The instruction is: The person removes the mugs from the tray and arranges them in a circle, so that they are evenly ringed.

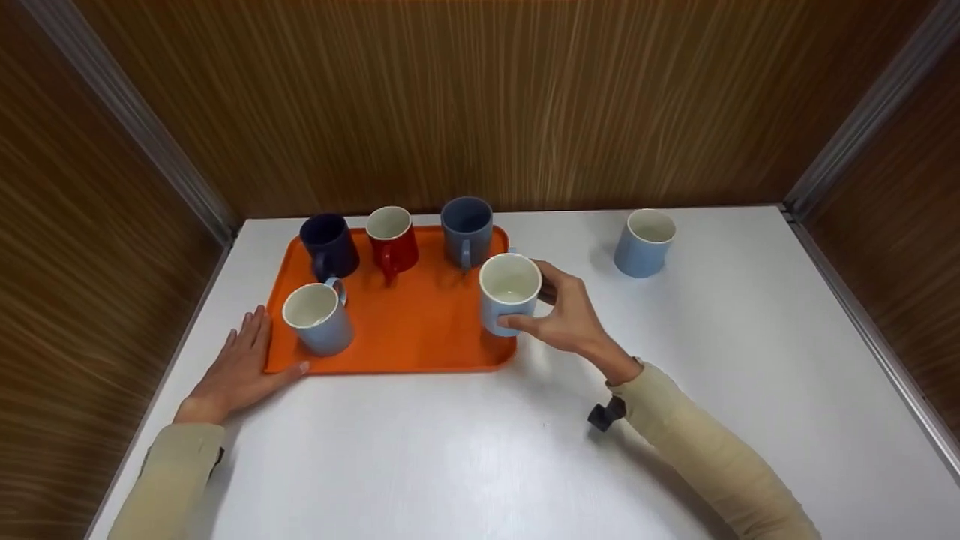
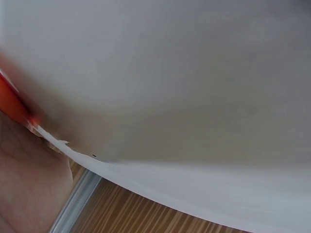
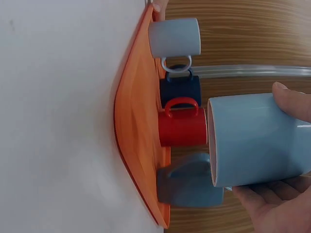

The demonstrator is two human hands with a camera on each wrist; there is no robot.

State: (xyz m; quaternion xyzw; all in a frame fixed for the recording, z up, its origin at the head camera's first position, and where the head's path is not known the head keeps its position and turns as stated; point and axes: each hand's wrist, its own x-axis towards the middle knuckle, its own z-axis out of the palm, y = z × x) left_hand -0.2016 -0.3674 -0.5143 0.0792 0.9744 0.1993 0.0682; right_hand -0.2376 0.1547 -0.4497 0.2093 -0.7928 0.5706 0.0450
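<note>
My right hand (image 1: 568,315) grips a light blue mug (image 1: 495,319) with a white inside, thumb on the near side and fingers behind. It is over the tray's right edge; a gap to the tray is hard to judge. In the right wrist view that mug (image 3: 257,141) fills the right side. My left hand (image 1: 238,367) lies with straight fingers along the near left corner of the orange tray (image 1: 420,330). On the tray stand another light blue mug (image 1: 322,330), a dark navy mug (image 1: 337,251), a red mug (image 1: 401,251) and a grey-blue mug (image 1: 466,244).
One more light blue mug (image 1: 641,251) stands on the white table (image 1: 450,450) at the back right. Wood-grain panels (image 1: 480,105) close off the back and both sides. A black clip (image 1: 606,414) hangs by my right wrist.
</note>
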